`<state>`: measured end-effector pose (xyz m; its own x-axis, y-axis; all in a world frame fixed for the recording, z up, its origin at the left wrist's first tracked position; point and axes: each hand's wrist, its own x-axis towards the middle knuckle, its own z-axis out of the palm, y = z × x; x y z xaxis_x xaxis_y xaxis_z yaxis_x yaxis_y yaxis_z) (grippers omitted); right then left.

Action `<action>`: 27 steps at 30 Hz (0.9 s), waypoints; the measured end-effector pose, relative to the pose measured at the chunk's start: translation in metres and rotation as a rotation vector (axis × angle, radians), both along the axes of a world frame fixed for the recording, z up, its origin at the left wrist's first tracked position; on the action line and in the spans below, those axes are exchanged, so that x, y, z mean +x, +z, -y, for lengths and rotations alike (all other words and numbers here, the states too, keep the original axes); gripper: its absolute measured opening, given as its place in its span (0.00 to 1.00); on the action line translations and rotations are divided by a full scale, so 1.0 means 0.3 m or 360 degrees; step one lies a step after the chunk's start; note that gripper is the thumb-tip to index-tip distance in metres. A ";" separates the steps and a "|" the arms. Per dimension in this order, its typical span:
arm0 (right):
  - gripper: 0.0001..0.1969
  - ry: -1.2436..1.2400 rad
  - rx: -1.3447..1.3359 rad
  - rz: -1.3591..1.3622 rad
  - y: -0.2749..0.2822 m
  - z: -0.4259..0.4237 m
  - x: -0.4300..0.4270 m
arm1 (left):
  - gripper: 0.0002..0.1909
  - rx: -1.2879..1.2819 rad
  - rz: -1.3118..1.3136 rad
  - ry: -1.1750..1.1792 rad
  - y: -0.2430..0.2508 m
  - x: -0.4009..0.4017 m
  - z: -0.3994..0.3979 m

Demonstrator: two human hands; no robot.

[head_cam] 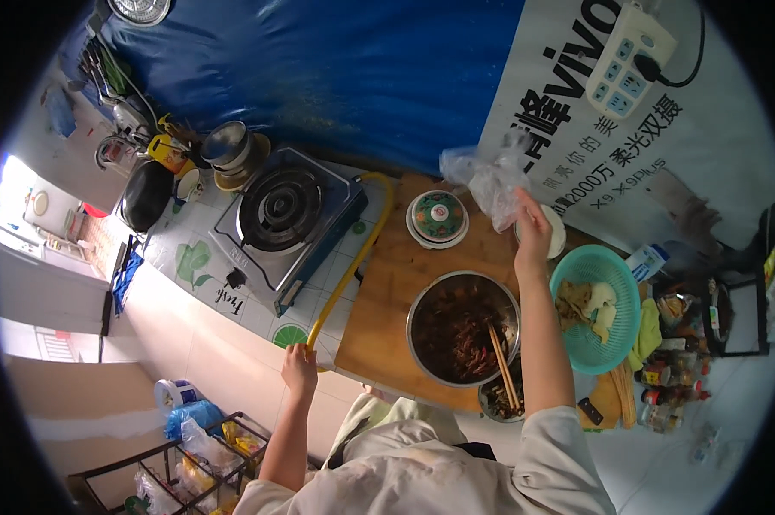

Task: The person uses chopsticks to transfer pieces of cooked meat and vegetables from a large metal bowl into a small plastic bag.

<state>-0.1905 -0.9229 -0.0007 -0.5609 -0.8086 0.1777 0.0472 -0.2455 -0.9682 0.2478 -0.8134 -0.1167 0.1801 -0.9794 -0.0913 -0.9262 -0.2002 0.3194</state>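
My right hand (533, 225) is raised over the back of the wooden board (381, 309), its fingers closed on a crumpled clear plastic bag (490, 183). At the counter's front edge my left hand (299, 367) touches the yellow gas hose (345, 277); whether it grips the hose is unclear. A large metal bowl (448, 335) of dark, reddish food stands on the board, with wooden chopsticks (503, 367) leaning across its rim. Behind it sits a lidded, patterned green pot (437, 215). A smaller bowl (490, 405) of dark food is partly hidden below the large one.
A portable gas stove (291, 215) stands left of the board, with stacked pans (226, 145) behind it. A turquoise basket (632, 322) holding pieces of food is right of my forearm. Several bottles (667, 394) stand farther right. A wire rack (168, 463) with bags is at lower left.
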 end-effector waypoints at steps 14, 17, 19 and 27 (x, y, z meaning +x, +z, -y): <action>0.10 0.0295 -0.0102 0.0748 0.137 -0.401 0.676 | 0.25 0.1076 -0.2950 -0.0161 0.371 -0.034 0.176; 0.09 0.0460 0.0095 0.0476 0.034 -0.463 0.775 | 0.25 0.1407 -0.3244 -0.0344 0.446 0.016 0.198; 0.08 0.0509 0.0162 0.0426 0.017 -0.503 0.833 | 0.24 0.1227 -0.3003 -0.0273 0.475 0.035 0.177; 0.08 -0.0111 0.0253 -0.0076 0.136 -0.531 0.931 | 0.26 0.0218 -0.2332 -0.0363 0.386 0.114 0.148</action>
